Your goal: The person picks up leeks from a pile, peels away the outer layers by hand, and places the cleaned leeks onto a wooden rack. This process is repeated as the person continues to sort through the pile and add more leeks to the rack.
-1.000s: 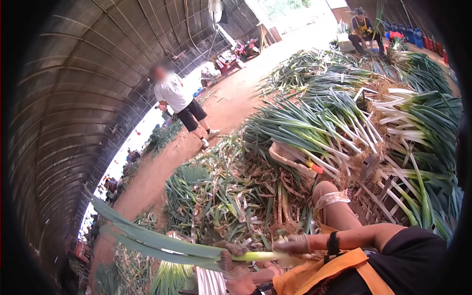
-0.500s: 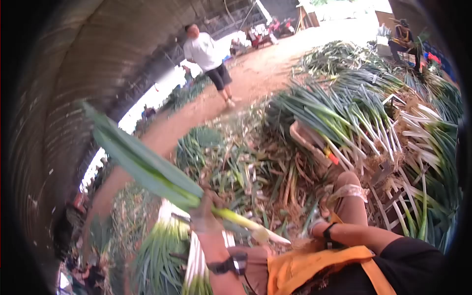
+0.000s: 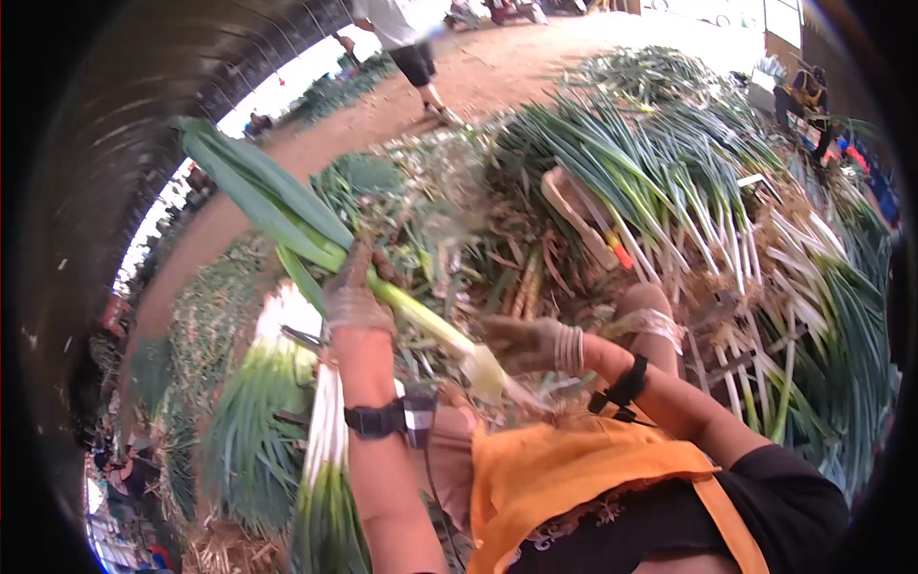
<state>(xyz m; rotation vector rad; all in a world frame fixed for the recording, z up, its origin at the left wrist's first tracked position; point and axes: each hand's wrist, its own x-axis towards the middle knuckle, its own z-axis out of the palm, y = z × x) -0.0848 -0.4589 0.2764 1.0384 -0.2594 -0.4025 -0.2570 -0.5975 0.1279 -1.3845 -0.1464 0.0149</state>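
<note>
A large leek (image 3: 421,318) is held in my gloved left hand (image 3: 361,292), its broad green leaves up and left, its pale root end down and right above my orange apron (image 3: 564,478). A loose pale layer hangs near the root end. My gloved right hand (image 3: 524,342) is beside the white stalk, blurred, its fingers extended towards the leek and apparently apart from it. Bundled leeks with white stalks (image 3: 287,330) lie left of my left forearm, and another bundle (image 3: 325,430) lies close against it.
A large pile of leeks (image 3: 660,201) lies at the right, partly over a pale crate edge (image 3: 574,218). Leaf scraps (image 3: 449,210) cover the ground ahead. A standing person (image 3: 406,48) is beyond them; a seated person (image 3: 805,100) is at the far right.
The view has tilted downward. My right hand has come away from near my knee and reached left towards the leek, which my left hand still holds.
</note>
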